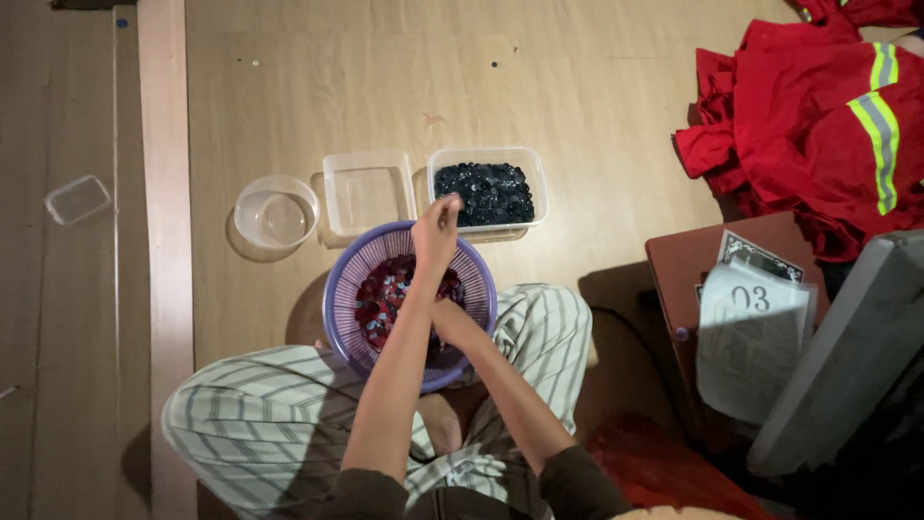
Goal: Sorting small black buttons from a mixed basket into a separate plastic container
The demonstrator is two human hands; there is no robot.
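A purple slotted basket [346,289] sits between my crossed legs and holds several small red and dark blue round pieces [380,294]. My left hand [436,229] is raised over the basket's far rim with its fingers pinched together, pointing at a clear rectangular tub [535,183] full of dark blue pieces [484,191]. Anything between the fingertips is too small to see. My right hand [454,323] reaches down into the basket among the pieces, partly hidden by my left forearm.
An empty clear square tub [368,191] and an empty clear round bowl [275,212] stand left of the blue-filled tub on the wooden floor. A small clear box [77,198] lies far left. Red garments with reflective stripes [818,116], papers [751,327] and a grey board are at the right.
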